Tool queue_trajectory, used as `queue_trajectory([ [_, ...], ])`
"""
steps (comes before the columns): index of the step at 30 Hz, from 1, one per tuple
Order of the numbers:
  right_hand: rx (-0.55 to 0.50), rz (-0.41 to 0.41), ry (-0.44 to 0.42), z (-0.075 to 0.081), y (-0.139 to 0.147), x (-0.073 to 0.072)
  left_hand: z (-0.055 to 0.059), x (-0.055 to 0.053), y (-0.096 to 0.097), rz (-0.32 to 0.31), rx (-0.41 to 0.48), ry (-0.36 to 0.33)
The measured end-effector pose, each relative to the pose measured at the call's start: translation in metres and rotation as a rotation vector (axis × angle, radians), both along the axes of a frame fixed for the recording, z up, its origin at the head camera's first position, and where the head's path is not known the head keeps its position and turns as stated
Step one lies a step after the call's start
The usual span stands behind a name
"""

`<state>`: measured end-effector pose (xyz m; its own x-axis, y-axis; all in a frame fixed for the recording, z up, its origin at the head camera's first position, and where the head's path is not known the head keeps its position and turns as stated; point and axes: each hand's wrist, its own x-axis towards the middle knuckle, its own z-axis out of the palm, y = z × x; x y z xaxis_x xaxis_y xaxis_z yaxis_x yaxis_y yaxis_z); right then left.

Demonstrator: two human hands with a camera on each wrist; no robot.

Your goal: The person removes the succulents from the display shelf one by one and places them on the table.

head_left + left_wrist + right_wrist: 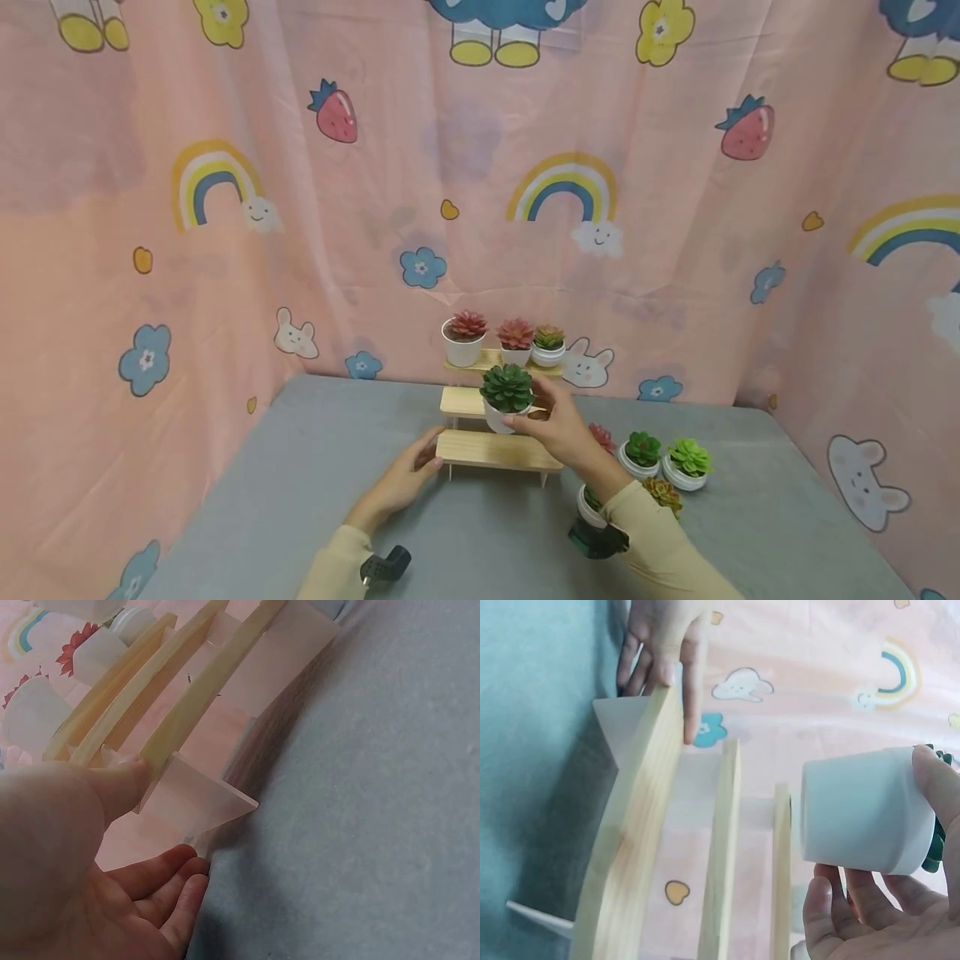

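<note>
My right hand (558, 421) grips a white pot with a dark green artificial succulent (507, 388), holding it over the middle step of a three-tier wooden display stand (498, 451). Seen from the right wrist, the white pot (862, 814) is tipped sideways in the picture between thumb and fingers, beside the boards. My left hand (408, 472) holds the left end of the lowest board, thumb and index finger on either side of its end. In the left wrist view the other fingers (161, 881) lie loosely by the pale side support.
Three small potted succulents stand on the top step, among them a red one (465, 337) and a yellow-green one (549, 346). More pots, including a bright green succulent (689, 458), sit on the grey table (285, 500) at right, partly behind my right forearm. A patterned pink curtain (375, 192) hangs behind.
</note>
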<state>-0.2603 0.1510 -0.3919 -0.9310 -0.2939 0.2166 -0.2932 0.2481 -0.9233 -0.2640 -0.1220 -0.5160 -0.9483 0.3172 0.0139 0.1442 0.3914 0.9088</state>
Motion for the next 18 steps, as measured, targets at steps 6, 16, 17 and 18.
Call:
queue_trajectory([
  [6, 0.056, -0.021, -0.067, -0.006, 0.016, 0.008, -0.001, -0.002, 0.002, 0.001, 0.011, -0.003],
  [16, 0.121, -0.099, -0.058, -0.015, 0.039, 0.026, -0.002, -0.002, 0.001, 0.000, 0.016, -0.001],
  [17, 0.124, -0.100, -0.056, -0.016, 0.041, 0.027, -0.002, -0.002, 0.001, 0.002, 0.011, 0.002],
  [18, 0.123, -0.099, -0.057, -0.016, 0.042, 0.029, -0.002, -0.002, 0.000, 0.002, 0.010, 0.005],
])
